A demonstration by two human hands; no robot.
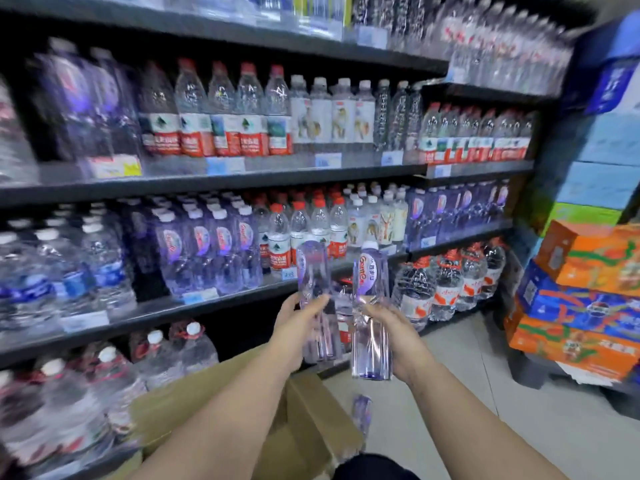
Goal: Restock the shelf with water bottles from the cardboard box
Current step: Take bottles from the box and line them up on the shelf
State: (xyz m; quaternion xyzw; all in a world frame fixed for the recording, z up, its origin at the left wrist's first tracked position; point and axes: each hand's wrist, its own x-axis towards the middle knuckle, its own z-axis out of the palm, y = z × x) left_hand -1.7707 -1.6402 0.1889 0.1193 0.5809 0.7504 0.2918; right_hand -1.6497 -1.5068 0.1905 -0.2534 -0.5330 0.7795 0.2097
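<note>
Legible text is limited. The right bottle, gripped by the right hand, bears a purple label with white lettering running up it, reading "Gen" before the curve cuts it off. A shelf-edge price tag just beside the left bottle reads "200" or "2.00". The white characters on the red-banded bottles, the remaining shelf tags and the print on the stacked cartons are too blurred to read.

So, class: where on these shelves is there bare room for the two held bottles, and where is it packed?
One dark gap sits between the blue-label bottles and the purple bottles. Another gap looks free lower down, between the left jugs and the right jugs. The red-cap rows are packed tight.
</note>
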